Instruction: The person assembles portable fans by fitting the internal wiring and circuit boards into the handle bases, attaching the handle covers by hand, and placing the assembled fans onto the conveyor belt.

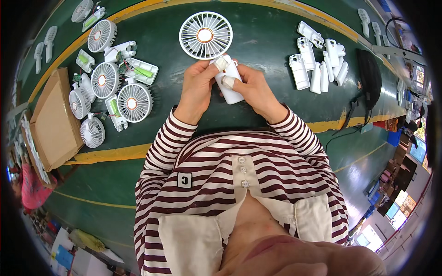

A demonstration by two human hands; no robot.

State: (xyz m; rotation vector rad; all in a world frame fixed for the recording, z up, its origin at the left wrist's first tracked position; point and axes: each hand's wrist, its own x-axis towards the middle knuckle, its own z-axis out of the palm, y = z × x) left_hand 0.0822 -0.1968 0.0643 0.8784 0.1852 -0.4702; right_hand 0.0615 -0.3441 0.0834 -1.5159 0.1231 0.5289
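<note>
Between both hands I hold a white handheld fan [206, 36], its round slatted head pointing away from me and an orange ring at its centre. My left hand [197, 87] grips the left side of the white handle, its taped thumb lying near the neck. My right hand [254, 87] closes on the handle's right side, with its taped thumb pressed on the front face. The fingers beneath the handle are mostly hidden. Handle and head are joined, and the fan is just above the green table [161, 55].
At left lie several opened fans [105, 80] with green batteries and wires exposed, beside a cardboard box [55, 122]. Loose white handle shells [300, 72] are grouped at right. Beyond them, a black pouch-like thing [368, 78] with a cable lies near the table's right edge.
</note>
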